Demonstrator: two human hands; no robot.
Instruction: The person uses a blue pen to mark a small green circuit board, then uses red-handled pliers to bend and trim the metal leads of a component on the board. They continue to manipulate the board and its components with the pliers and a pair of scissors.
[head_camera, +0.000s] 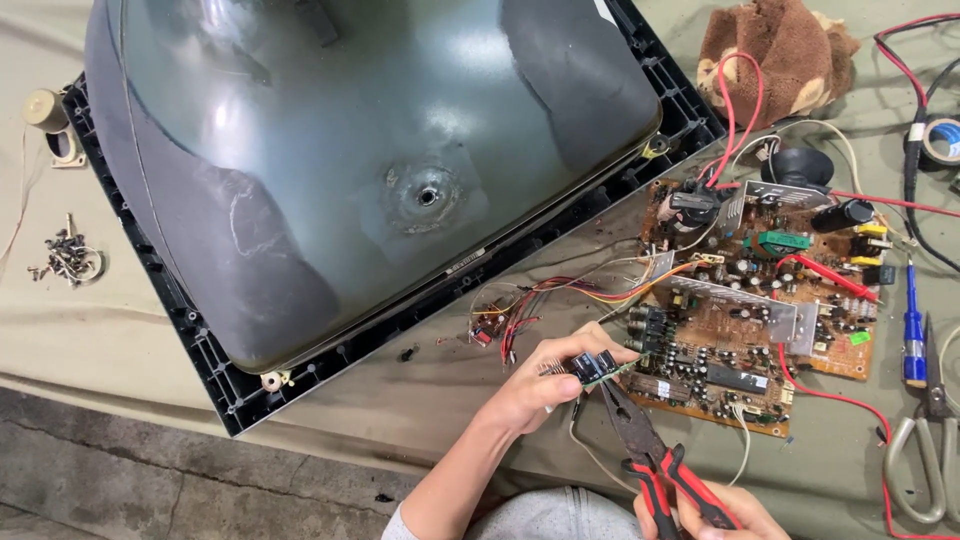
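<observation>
Left hand (545, 385) pinches a small green circuit board (598, 366); right hand (715, 510) grips red-handled pliers (650, 450) whose tips touch it, beside the large circuit board (760, 310).

Glossy glass tube (380, 150) — matt cloth cover (100, 330), fuzzy rag (770, 50)

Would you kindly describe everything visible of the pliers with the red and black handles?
The pliers have dark metal jaws tapering to a point and red handles with black grips. They slant up and left, tips at the small circuit board held by the left hand. The right hand grasps the handles at the lower edge, over the tan cloth.
</observation>
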